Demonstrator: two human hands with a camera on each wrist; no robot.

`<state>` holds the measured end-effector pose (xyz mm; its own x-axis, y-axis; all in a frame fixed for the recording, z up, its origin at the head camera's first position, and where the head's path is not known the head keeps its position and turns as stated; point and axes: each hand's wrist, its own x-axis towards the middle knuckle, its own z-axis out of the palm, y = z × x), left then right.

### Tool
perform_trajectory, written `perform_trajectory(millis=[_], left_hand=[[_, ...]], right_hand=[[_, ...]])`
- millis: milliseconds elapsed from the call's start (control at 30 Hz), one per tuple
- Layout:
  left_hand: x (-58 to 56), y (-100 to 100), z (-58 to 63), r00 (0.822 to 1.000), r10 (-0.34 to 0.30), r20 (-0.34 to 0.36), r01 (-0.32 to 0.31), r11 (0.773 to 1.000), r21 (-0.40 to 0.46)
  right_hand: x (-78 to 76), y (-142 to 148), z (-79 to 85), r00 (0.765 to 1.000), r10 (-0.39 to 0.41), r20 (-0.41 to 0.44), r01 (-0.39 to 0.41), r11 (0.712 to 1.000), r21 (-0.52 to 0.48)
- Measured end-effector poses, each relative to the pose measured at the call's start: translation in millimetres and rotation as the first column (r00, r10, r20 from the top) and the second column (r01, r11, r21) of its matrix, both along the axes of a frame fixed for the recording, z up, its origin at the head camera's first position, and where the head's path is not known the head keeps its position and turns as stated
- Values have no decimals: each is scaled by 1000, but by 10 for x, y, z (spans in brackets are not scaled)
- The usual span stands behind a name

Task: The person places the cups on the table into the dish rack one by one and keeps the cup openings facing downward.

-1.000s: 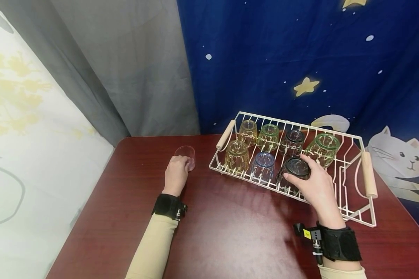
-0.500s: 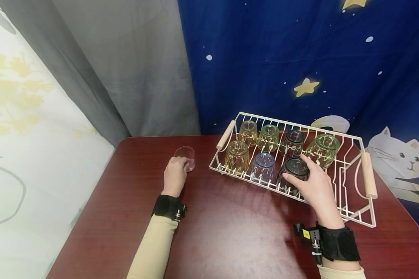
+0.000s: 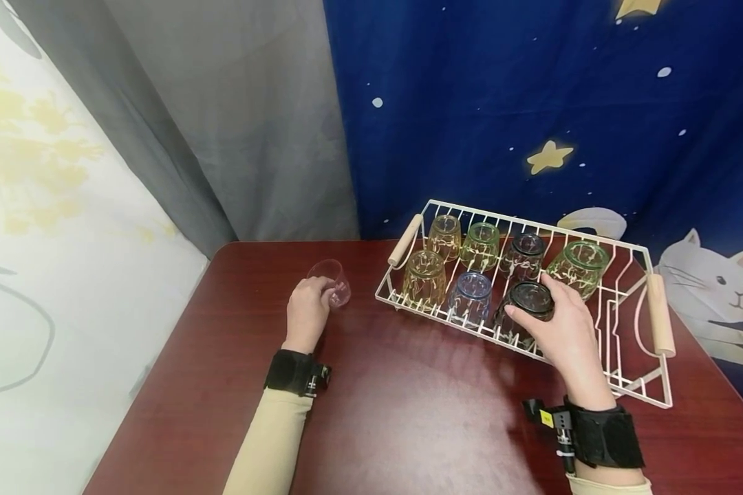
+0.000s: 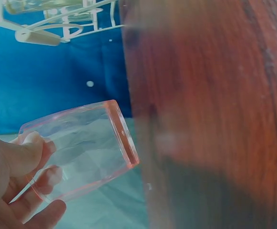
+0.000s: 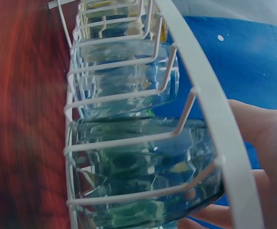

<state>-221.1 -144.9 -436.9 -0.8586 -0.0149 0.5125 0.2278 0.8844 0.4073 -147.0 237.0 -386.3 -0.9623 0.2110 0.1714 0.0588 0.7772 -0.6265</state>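
My left hand [image 3: 306,311] pinches a clear pink-tinted drinking glass [image 3: 342,291] by its rim, thumb on one side of the wall and fingers on the other. In the left wrist view this glass [image 4: 88,143] is tilted, mouth toward the palm, its thick base close over the tabletop. On the right, my right hand [image 3: 567,331] holds a dark grey glass [image 3: 530,297] near its upturned base, thumb and fingers curled round it. That glass stands upside down in the front row of a white wire rack [image 3: 631,377]; the right wrist view shows its side [image 5: 143,164] behind the wires.
Several other upturned glasses share the rack: two amber ones [image 3: 424,278], two green ones [image 3: 583,261], a blue one [image 3: 470,297] and another dark one [image 3: 525,251]. Wooden handles [image 3: 660,316] rise at both rack ends. A curtain [image 3: 446,103] hangs behind the red-brown table [image 3: 384,412].
The pink glass has tilted and shifted slightly in my left hand's hold. My right hand keeps its grip on the dark glass. The head view has shifted a little.
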Motion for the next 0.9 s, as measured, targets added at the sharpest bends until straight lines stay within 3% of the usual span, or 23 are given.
perform_trajectory(millis=[233, 367, 500, 700, 800, 900], left_hand=[[80, 4, 120, 994, -1, -106, 4, 1000, 25], [144, 25, 193, 979, -16, -204, 30, 998, 64], [207, 48, 244, 968, -8, -249, 38, 993, 113], [338, 113, 301, 975, 33, -222, 16, 976, 216], [430, 172, 335, 975, 44, -219, 13, 968, 252], [528, 247, 364, 971, 45, -233, 20, 963, 268]], right_hand=[[5, -146, 42, 988, -63, -143, 43, 990, -136], [39, -310, 63, 956, -65, -285, 12, 983, -183], [85, -517, 32, 896, -39, -441, -59, 977, -206], [146, -807, -50, 790, -7, -613, -175, 956, -237], [167, -920, -88, 773, 31, -634, -253, 931, -263], [194, -1015, -120, 787, 93, -610, -368, 864, -344]])
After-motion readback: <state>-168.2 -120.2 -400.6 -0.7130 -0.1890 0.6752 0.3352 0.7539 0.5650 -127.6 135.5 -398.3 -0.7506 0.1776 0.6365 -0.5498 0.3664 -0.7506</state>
